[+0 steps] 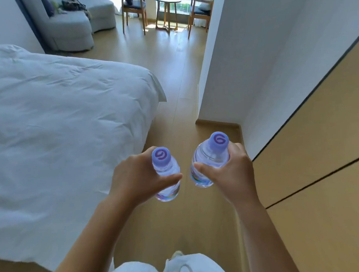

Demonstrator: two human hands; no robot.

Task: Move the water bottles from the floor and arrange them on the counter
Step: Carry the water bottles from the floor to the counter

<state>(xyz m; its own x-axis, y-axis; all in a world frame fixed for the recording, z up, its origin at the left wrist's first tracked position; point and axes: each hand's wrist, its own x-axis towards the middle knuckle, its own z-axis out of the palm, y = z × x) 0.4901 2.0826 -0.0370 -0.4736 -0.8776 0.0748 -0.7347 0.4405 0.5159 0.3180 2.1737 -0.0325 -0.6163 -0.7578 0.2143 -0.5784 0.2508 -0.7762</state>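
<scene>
I carry two clear water bottles with lilac caps, both upright above the wooden floor. My left hand (139, 176) grips the left bottle (165, 169) around its shoulder, thumb across the front. My right hand (230, 170) grips the right bottle (208, 157) the same way, a little higher. A coloured label shows near the bottom of each bottle. No counter is in view.
A bed with a white duvet (62, 129) fills the left. A white wall corner (217, 73) and wood-panelled doors (317, 151) stand on the right. The wooden floor (172, 75) runs ahead between them to a small round table (167, 6), chairs and a grey sofa (73, 27).
</scene>
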